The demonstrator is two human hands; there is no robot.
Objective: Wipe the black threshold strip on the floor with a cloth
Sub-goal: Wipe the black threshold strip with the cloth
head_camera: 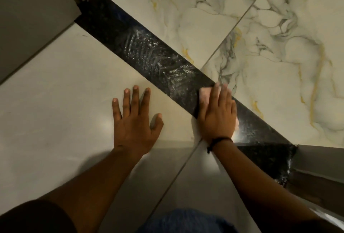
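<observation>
A black threshold strip (149, 50) runs diagonally across the floor from upper left to lower right, streaked with whitish smears along its middle. My right hand (216, 113) lies flat on the strip, pressing a pale pink cloth (203, 94) whose edges show past the fingers and at the hand's right side. A dark band circles that wrist. My left hand (135, 121) rests flat on the plain cream tile beside the strip, fingers spread, holding nothing.
White marble-pattern tiles (242, 18) with grey and gold veins lie beyond the strip. Grey door frames or walls stand at the upper left (33, 18) and lower right (320, 167). Blue fabric on my knee (186, 221) shows at the bottom.
</observation>
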